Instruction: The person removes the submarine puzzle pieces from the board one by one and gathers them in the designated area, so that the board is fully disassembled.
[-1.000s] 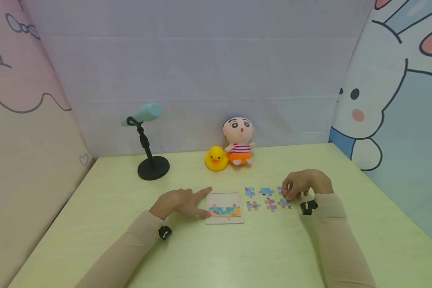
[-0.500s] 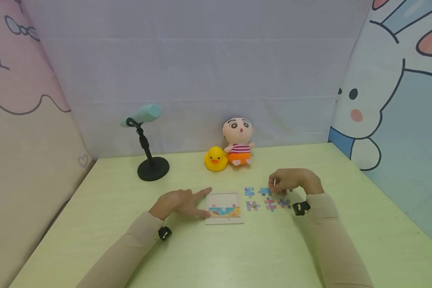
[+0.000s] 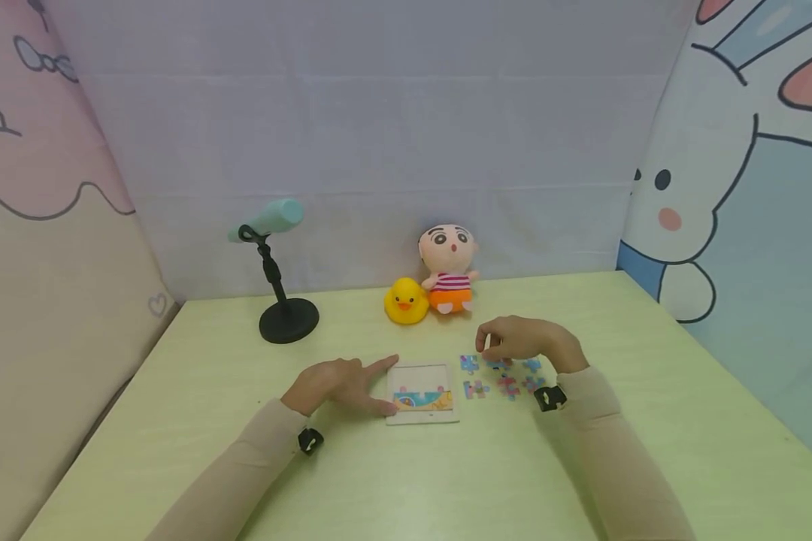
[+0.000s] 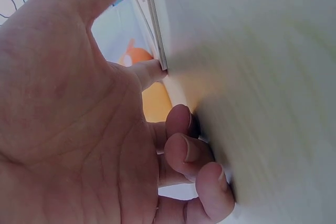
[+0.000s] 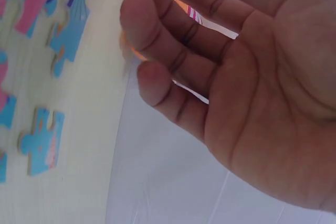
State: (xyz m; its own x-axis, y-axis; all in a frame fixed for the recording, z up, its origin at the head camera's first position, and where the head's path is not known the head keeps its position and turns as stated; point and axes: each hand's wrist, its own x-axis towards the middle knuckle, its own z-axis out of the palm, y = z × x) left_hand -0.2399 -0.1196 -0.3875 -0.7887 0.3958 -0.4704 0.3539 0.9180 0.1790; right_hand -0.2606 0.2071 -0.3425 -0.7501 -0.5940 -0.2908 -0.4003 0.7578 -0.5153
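The left hand [image 3: 338,385] rests flat against the puzzle tray's [image 3: 422,394] left edge; the right hand [image 3: 522,340] hovers, fingers loosely curled (apparently empty), over the loose puzzle pieces [image 3: 502,377].

Green tabletop [image 3: 176,421] in front of me. Black round-base stand [image 3: 288,318] at my 11 o'clock, thin stem upright, mint-coloured tube [image 3: 268,216] clipped on top, tilted up to the right. Yellow rubber duck [image 3: 406,300] at 12 o'clock near the table's far edge, facing me. Plush doll [image 3: 448,267] in a striped top and orange shorts just beside the duck on its right; touching or not, can't tell. Pale lilac backdrop [image 3: 392,135] behind both. Pink cartoon panel [image 3: 34,225] at 9 o'clock, blue-and-white rabbit panel [image 3: 737,188] at 3 o'clock.
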